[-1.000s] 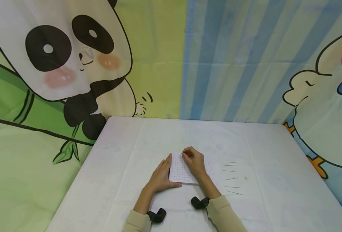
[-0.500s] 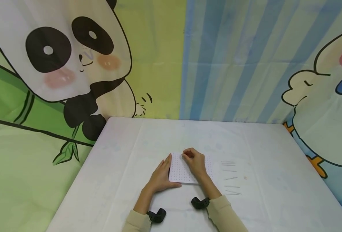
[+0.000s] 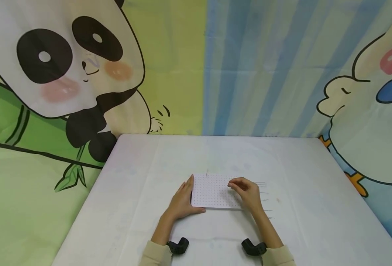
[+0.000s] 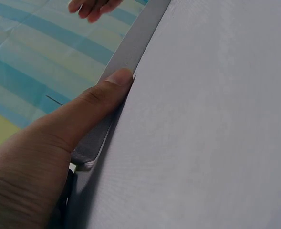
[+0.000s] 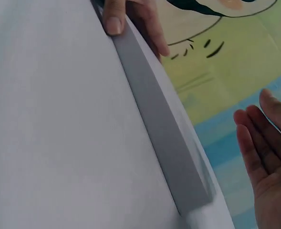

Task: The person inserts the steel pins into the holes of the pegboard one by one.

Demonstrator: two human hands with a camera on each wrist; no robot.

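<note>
A white board [image 3: 212,192] with rows of small holes lies on the table. My left hand [image 3: 182,201] holds its near left corner, fingers along the left side and thumb [image 4: 102,98] against the front edge. One thin stick [image 3: 207,173] stands up from the board near its back left; it also shows in the left wrist view behind the thumb. Over the board's right part hovers my right hand [image 3: 247,193], fingers loosely bent. In the right wrist view this hand [image 5: 269,148] is seen with nothing between thumb and fingers.
Several thin dark sticks [image 3: 261,184] lie on the white table [image 3: 302,221] just right of the board, partly hidden by the right hand and forearm. A cartoon-printed cloth [image 3: 169,74] hangs behind the table.
My right hand has let go of the thin stick, which now stands in the board, and has moved right toward the loose sticks. The left hand keeps its hold; the head view has shifted slightly.
</note>
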